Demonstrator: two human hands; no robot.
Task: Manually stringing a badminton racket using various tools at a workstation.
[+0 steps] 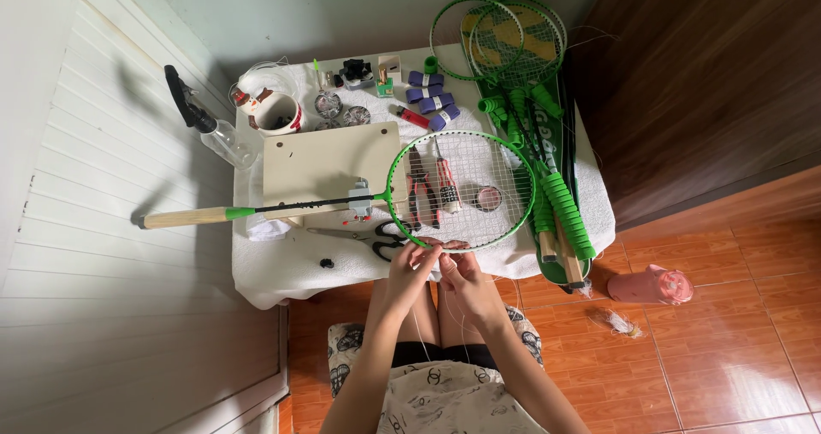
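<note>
From the head camera, your left hand and right hand meet at the bottom centre of the frame, against the near rim of the green racket. Both hands have their fingers pinched closed on thin string at the rim; strands hang down past your wrists. The racket lies flat across the middle of the white-covered table, its head to the right and its wooden-ended handle pointing to the left of the frame. A small clamp sits on the shaft, over a cream board. Pliers show through the strings, and black scissors lie just left of your left hand. More green rackets are stacked at the upper right, purple grip rolls beside them. A pink bottle lies on the tiled floor at the right.
</note>
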